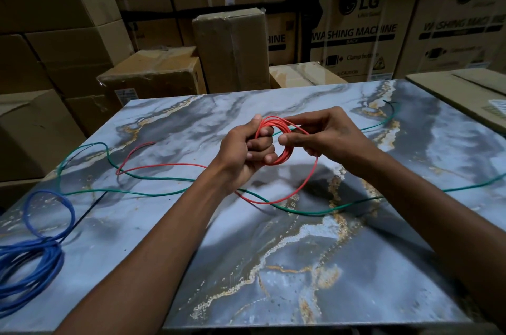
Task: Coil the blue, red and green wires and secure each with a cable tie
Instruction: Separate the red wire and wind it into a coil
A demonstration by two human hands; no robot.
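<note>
Our left hand (247, 153) squeezes the red wire (276, 140) loops tight; our right hand (320, 134) pinches the loose strand; it looks light, bendy and springy, so we hold the bunch

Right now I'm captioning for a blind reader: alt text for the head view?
Both hands, left and right, hold a red wire coil above a marbled table. A green wire lies loose; a blue coil lies left.

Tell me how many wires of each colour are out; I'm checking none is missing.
Blue wire: 1, coiled on the table
Red wire: 1, partly coiled in both hands
Green wire: 1, loose
Total: 3
</note>
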